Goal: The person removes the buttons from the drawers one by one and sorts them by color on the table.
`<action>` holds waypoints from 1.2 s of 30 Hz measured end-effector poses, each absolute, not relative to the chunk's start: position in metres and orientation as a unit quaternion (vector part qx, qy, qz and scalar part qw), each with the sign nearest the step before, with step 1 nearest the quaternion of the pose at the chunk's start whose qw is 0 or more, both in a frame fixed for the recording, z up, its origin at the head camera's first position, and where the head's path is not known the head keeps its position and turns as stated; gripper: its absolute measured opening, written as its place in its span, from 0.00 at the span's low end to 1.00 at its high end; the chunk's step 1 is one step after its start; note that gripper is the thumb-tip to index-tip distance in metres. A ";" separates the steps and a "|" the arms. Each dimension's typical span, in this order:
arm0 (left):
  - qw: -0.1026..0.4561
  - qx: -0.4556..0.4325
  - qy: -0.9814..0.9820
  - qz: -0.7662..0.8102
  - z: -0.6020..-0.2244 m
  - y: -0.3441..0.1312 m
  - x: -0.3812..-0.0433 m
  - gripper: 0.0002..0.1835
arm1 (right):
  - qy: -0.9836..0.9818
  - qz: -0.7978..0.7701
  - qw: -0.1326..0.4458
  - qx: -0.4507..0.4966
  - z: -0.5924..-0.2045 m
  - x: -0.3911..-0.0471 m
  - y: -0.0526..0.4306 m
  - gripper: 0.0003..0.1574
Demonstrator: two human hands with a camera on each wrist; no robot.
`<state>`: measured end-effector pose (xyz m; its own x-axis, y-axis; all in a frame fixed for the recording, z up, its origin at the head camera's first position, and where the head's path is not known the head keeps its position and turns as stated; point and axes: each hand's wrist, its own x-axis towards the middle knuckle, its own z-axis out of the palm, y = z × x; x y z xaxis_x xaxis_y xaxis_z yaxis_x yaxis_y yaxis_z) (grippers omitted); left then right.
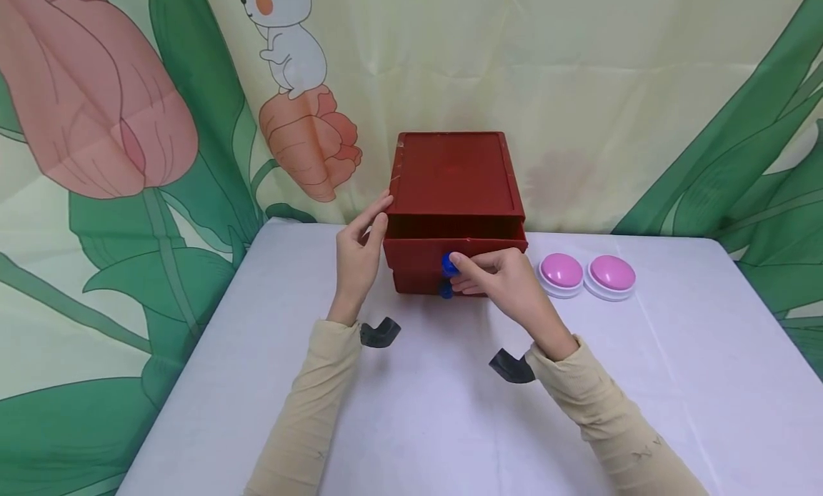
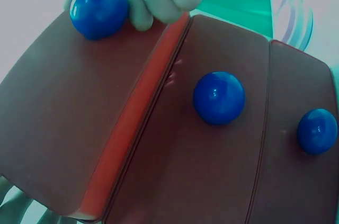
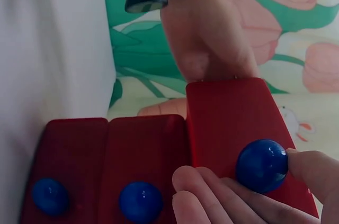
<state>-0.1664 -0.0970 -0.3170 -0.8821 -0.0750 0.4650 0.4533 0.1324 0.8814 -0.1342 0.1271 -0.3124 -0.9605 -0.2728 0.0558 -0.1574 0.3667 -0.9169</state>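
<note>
A small red drawer cabinet point(image 1: 450, 171) stands at the back of the table, its top drawer point(image 1: 411, 251) pulled partly out. The right hand point(image 1: 508, 278) pinches that drawer's round blue knob point(image 3: 262, 166) between thumb and fingers. Against the cabinet's left side rests the left hand point(image 1: 360, 256), fingers extended, some hidden behind it. Two lower drawers sit flush in the cabinet, with a middle blue knob point(image 2: 219, 98) and a bottom blue knob point(image 2: 318, 131). Little of the top drawer's dark inside shows in the head view.
Two pink push buttons, a nearer-left one point(image 1: 561, 271) and a right one point(image 1: 612, 274), sit on white bases right of the cabinet. The table has a white cover point(image 1: 418, 410). A printed curtain point(image 1: 579, 110) hangs behind. Each wrist carries a black mount point(image 1: 381, 333).
</note>
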 end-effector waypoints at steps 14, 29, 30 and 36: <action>0.225 -0.149 -0.711 -0.649 -0.341 -0.102 -0.185 0.18 | 0.833 -0.539 0.052 -0.112 -0.314 -0.158 0.126 0.32; 0.212 -0.146 -0.707 -0.659 -0.332 -0.099 -0.178 0.19 | 0.826 -0.552 0.049 -0.105 -0.315 -0.171 0.126 0.33; 0.211 -0.145 -0.707 -0.659 -0.328 -0.099 -0.175 0.19 | 0.825 -0.553 0.049 -0.105 -0.315 -0.172 0.126 0.33; 0.207 -0.143 -0.704 -0.664 -0.316 -0.096 -0.165 0.19 | 0.822 -0.557 0.046 -0.106 -0.314 -0.172 0.126 0.34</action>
